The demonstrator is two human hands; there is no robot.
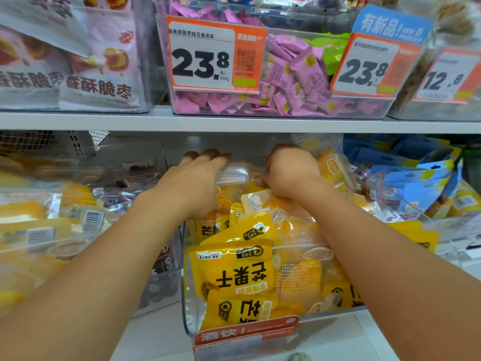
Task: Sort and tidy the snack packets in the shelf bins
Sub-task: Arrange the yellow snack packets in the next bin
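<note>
A clear bin (185, 303) on the lower shelf is heaped with yellow dried-mango packets (231, 272). Both my arms reach into the back of it. My left hand (197, 183) lies flat across the upright packets at the rear, fingers stretched over the clear top edge of one packet (233, 175). My right hand (289, 173) is curled closed around the top of yellow packets (263, 199) at the back right. Whether the left hand grips or only presses is unclear.
The bin to the left holds larger yellow packs (39, 230) and dark packets (135, 188). Blue pouches (416, 186) fill the bin to the right. On the shelf above stand a bin of pink sweets (286, 74) with orange price tags (216, 53), and white jujube bags (99, 74).
</note>
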